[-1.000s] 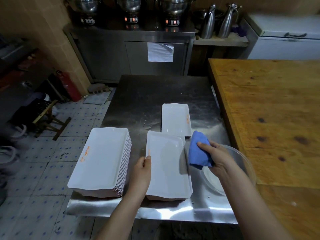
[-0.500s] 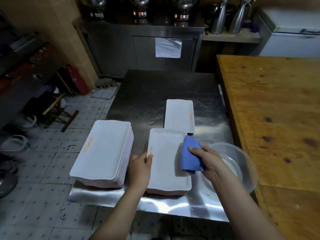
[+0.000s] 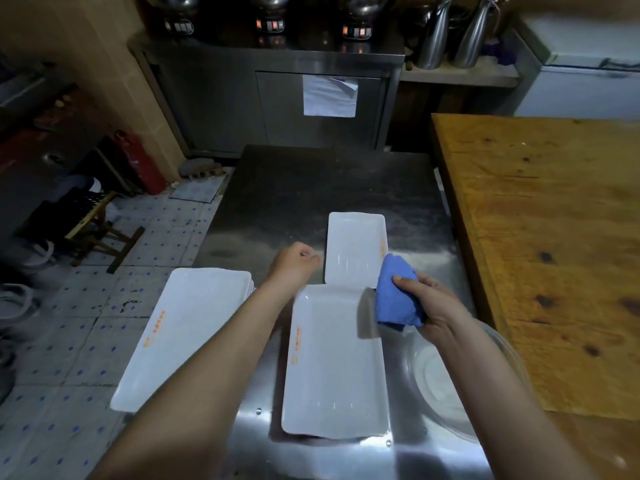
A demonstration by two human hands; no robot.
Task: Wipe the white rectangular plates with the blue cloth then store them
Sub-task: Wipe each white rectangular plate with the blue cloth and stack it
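Note:
My left hand (image 3: 294, 263) hovers over the steel table (image 3: 311, 188), fingers curled, holding nothing, just left of a single white rectangular plate (image 3: 356, 251). The blue cloth (image 3: 396, 292), bunched up, is gripped by my right hand (image 3: 431, 308) above the far right corner of a nearer white plate (image 3: 334, 368), which tops a low stack in front of me. A taller stack of white plates (image 3: 183, 334) with orange print sits at the table's left edge, partly hidden by my left forearm.
A clear bowl (image 3: 450, 386) stands at the right of the near stack, under my right forearm. A wooden table (image 3: 554, 254) adjoins on the right. Behind are a steel cabinet (image 3: 277, 109) and metal jugs (image 3: 433, 32). Tiled floor, a stool (image 3: 100, 230) and a red extinguisher (image 3: 145, 164) lie to the left.
My left hand let go of the near plate's left edge and moved forward to beside the far plate. The right hand lifted the cloth slightly up and right.

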